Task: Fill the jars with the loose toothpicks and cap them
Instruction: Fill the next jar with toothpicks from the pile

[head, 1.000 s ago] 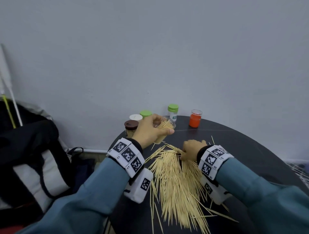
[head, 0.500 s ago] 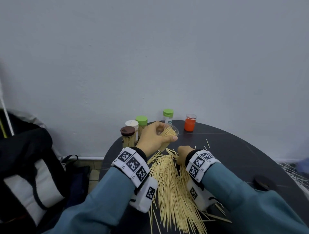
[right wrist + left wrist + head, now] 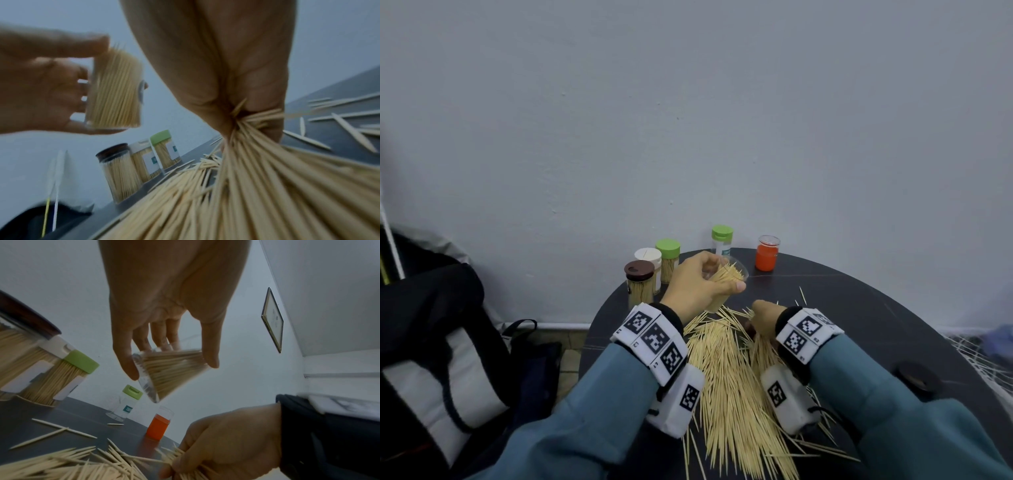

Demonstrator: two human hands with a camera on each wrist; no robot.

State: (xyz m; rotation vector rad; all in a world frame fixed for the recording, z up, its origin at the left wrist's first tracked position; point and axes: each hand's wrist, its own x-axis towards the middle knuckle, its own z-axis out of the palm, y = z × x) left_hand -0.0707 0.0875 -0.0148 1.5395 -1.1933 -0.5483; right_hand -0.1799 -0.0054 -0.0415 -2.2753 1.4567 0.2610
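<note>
The left hand (image 3: 697, 286) holds a clear jar (image 3: 168, 369) full of toothpicks, tipped, up above the big toothpick pile (image 3: 726, 383) on the dark worktop (image 3: 859, 308). The right hand (image 3: 765, 317) squeezes a bunch of toothpicks (image 3: 257, 146) at the pile's far end. Behind the pile stand three capped full jars (image 3: 650, 270).
</note>
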